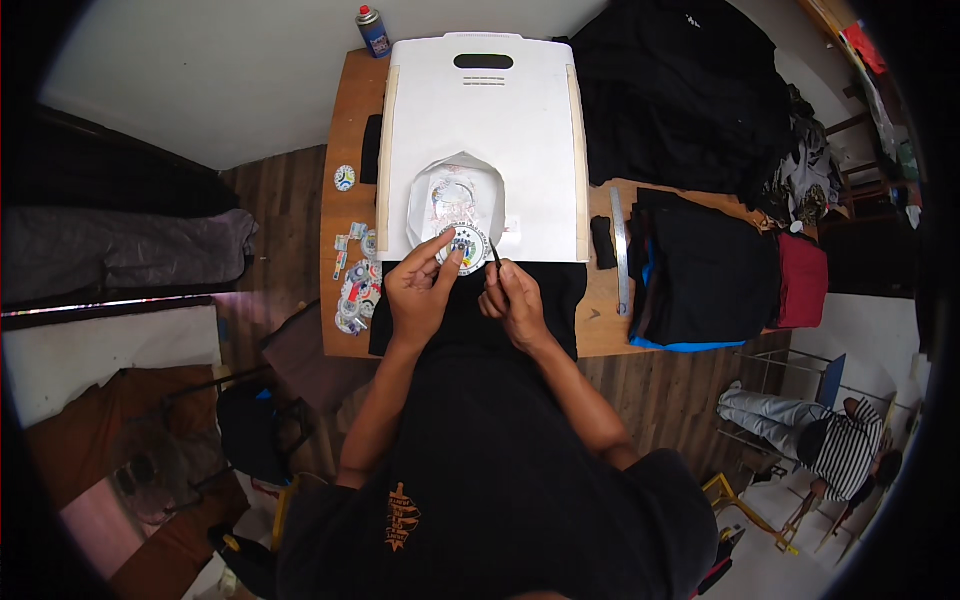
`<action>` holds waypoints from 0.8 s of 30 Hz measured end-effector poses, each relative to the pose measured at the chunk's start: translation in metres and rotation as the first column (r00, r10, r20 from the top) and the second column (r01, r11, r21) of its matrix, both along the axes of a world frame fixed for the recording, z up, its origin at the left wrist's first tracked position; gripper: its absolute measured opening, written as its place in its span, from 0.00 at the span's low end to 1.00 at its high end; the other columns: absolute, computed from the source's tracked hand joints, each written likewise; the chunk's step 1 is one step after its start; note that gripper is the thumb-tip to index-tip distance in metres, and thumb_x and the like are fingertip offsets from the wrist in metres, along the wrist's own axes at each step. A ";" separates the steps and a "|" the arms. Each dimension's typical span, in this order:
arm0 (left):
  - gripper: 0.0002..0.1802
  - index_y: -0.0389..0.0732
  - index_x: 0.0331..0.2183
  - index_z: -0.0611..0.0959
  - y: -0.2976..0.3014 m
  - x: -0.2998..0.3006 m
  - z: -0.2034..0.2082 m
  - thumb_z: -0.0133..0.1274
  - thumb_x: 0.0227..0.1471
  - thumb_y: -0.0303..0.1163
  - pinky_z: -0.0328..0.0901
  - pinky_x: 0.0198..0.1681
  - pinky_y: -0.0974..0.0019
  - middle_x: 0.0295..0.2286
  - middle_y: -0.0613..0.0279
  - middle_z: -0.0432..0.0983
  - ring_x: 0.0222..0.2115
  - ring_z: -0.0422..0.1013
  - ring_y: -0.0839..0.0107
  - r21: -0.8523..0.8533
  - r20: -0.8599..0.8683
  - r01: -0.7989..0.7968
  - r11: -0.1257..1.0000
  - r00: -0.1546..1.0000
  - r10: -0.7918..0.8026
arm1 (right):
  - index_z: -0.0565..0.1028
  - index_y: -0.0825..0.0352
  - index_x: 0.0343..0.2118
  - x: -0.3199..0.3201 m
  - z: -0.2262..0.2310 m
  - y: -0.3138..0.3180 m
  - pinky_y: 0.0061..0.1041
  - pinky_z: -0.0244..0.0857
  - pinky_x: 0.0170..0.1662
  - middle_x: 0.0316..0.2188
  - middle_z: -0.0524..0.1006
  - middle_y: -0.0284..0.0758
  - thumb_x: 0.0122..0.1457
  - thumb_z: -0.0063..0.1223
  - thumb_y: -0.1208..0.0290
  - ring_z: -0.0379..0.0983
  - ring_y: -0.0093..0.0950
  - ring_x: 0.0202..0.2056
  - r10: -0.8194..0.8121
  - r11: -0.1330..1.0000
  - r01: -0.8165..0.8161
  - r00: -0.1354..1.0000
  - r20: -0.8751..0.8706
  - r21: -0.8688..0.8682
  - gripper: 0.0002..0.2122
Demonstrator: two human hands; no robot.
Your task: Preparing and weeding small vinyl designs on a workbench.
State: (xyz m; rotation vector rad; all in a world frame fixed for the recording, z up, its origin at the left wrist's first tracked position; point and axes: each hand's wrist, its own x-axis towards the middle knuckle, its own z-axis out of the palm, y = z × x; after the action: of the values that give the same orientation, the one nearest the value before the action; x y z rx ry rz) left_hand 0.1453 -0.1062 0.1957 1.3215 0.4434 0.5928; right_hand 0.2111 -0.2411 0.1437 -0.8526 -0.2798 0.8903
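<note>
My left hand (418,297) pinches a round white printed emblem (474,250), its thumb and a finger on the disc's left side. The emblem has dark lettering round its rim and a coloured figure in the middle. In the closed fingers of my right hand (516,305) is a slim dark pointed tool (495,256), its tip beside the emblem's right edge; its exact kind is too small to tell. Both hands are over the near edge of a white board (540,140) with a handle slot. On the board lies a many-sided pale sheet (425,205) with smudged print, partly covered by the emblem.
On the wooden table (600,318), several cut emblems (358,300) lie left of the board. A spray can (373,32) stands at the back left. To the right are a metal ruler (621,255) and folded dark clothes (705,270). Another person (840,440) is at far right.
</note>
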 end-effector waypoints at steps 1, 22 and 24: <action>0.19 0.27 0.50 0.77 0.000 0.000 0.000 0.55 0.56 0.17 0.66 0.36 0.80 0.39 0.57 0.78 0.36 0.72 0.82 0.001 0.001 -0.002 1.000 1.000 0.002 | 0.66 0.65 0.32 0.000 0.000 0.000 0.19 0.45 0.20 0.12 0.53 0.23 0.72 0.33 0.58 0.45 0.15 0.13 -0.006 1.000 0.006 1.000 -0.001 -0.005 0.16; 0.19 0.27 0.50 0.77 -0.003 0.000 0.002 0.55 0.56 0.17 0.66 0.36 0.81 0.40 0.56 0.78 0.35 0.72 0.82 -0.009 0.001 0.005 1.000 1.000 -0.005 | 0.66 0.65 0.33 -0.002 -0.001 0.002 0.19 0.45 0.21 0.12 0.53 0.23 0.72 0.33 0.57 0.46 0.15 0.13 -0.005 1.000 0.005 1.000 0.003 0.021 0.16; 0.19 0.27 0.50 0.77 -0.003 -0.001 0.000 0.55 0.56 0.17 0.66 0.36 0.81 0.40 0.56 0.78 0.35 0.73 0.82 -0.001 0.001 0.005 1.000 1.000 -0.005 | 0.66 0.65 0.33 -0.002 -0.002 0.002 0.19 0.45 0.21 0.12 0.53 0.23 0.72 0.33 0.58 0.46 0.15 0.13 -0.005 1.000 0.005 1.000 0.004 0.019 0.16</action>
State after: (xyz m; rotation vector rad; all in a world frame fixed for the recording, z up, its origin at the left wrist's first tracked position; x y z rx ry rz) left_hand 0.1448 -0.1088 0.1961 1.3207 0.4392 0.5890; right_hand 0.2093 -0.2393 0.1422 -0.8376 -0.2894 0.8801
